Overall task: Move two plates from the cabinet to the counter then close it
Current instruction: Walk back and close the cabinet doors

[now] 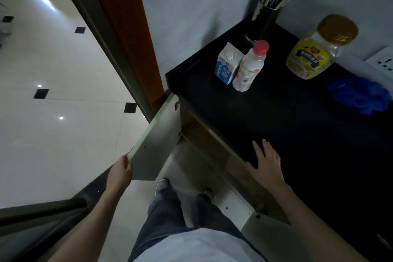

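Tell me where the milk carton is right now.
The milk carton stands at the back left of the counter in the head view, against the left side of the red-capped bottle, in front of the utensil holder.

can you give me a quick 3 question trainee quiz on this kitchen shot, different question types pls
1. True or false: two plates already sit on the counter.
2. The left hand grips which thing? A) milk carton B) cabinet door C) blue gloves
3. Fill in: the right hand rests flat on the ____ edge.

Key:
1. False; only the carton, bottle, jar, utensil holder and gloves show.
2. B, the door is open.
3. counter
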